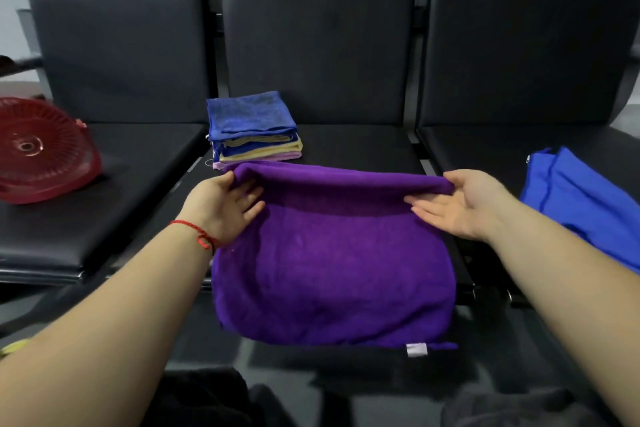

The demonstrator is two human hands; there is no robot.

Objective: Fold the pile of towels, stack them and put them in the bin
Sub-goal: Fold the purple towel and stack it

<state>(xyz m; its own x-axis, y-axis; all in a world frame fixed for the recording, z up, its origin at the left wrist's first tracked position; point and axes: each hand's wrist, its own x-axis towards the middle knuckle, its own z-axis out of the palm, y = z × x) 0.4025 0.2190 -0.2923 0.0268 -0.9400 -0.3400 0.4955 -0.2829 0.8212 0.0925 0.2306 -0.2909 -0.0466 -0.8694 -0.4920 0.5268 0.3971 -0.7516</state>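
Observation:
A purple towel lies over the front of the middle black seat, its near edge with a white label hanging past the seat edge. My left hand pinches its far left corner, thumb on top and fingers beneath. My right hand holds the far right corner the same way, palm up. The far edge is lifted and curls toward me. Behind it stands a stack of folded towels, blue on top, with yellow, blue and pale pink layers. A red plastic bin lies tilted on the left seat.
An unfolded blue towel lies on the right seat. The row of black padded seats has upright backrests behind. Dark floor and dark cloth show below the seat edge near my legs.

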